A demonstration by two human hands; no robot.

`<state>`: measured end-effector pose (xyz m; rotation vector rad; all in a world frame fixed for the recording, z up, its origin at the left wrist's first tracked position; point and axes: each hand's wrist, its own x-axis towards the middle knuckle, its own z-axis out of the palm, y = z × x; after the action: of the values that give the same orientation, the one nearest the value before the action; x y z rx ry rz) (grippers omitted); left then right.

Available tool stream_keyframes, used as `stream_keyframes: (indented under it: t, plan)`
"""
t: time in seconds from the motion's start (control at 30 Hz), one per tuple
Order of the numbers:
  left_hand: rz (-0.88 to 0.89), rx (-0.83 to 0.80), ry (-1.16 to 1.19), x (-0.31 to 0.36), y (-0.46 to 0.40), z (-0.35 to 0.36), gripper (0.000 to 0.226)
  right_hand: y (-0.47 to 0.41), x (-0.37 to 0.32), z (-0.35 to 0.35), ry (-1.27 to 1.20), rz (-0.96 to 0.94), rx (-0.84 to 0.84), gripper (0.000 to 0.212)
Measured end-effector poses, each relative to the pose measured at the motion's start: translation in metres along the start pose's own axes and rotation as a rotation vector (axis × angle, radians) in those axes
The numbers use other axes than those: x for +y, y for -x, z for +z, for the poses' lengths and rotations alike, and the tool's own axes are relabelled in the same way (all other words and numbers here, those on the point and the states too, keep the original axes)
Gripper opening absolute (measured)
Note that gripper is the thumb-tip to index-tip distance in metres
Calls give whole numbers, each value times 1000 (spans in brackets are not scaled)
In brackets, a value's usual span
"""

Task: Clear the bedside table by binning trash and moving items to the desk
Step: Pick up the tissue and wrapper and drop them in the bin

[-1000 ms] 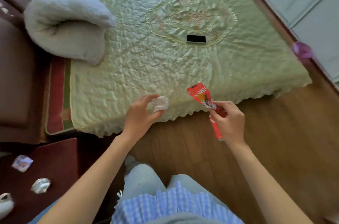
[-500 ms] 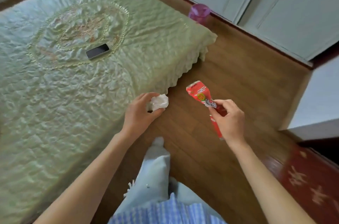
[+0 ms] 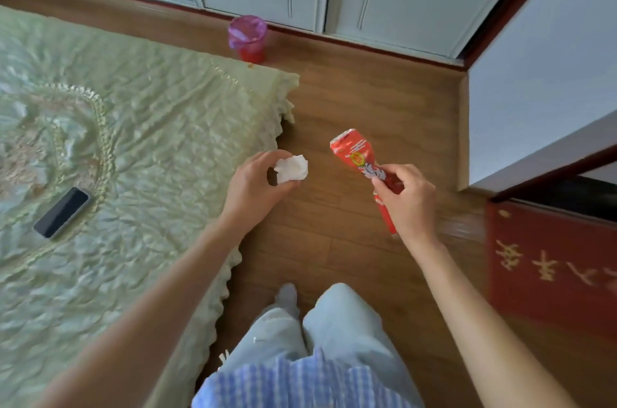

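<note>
My left hand is shut on a crumpled white tissue, held over the wooden floor just off the bed's corner. My right hand grips a red snack wrapper whose flattened top sticks up and to the left; its lower end shows below my fist. A small bin with a purple liner stands on the floor against the white cupboard doors, beyond the bed's far corner. The bedside table is out of view.
A bed with a pale green quilt fills the left side, and a black phone lies on it. A white wall corner juts in at right. A red mat with gold characters lies on the floor lower right.
The view has swung right: the bed slid left, the purple bin came to the top centre, and the wall corner and red mat appeared. Both hands keep their holds.
</note>
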<state>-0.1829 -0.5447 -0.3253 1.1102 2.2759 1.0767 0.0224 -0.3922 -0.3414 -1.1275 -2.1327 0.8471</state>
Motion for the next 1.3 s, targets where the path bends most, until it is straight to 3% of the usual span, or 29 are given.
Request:
stream_keyframes:
  t: [0.2, 0.77, 1.3]
  plan:
    - [24, -55, 14, 6, -86, 14, 34, -71, 15, 10, 82, 34, 39, 17]
    - [-26, 57, 3, 53, -372, 62, 40, -378, 81, 14, 161, 7, -50, 19]
    - [-80, 108, -33, 26, -633, 43, 38, -639, 75, 116, 208, -24, -171, 25]
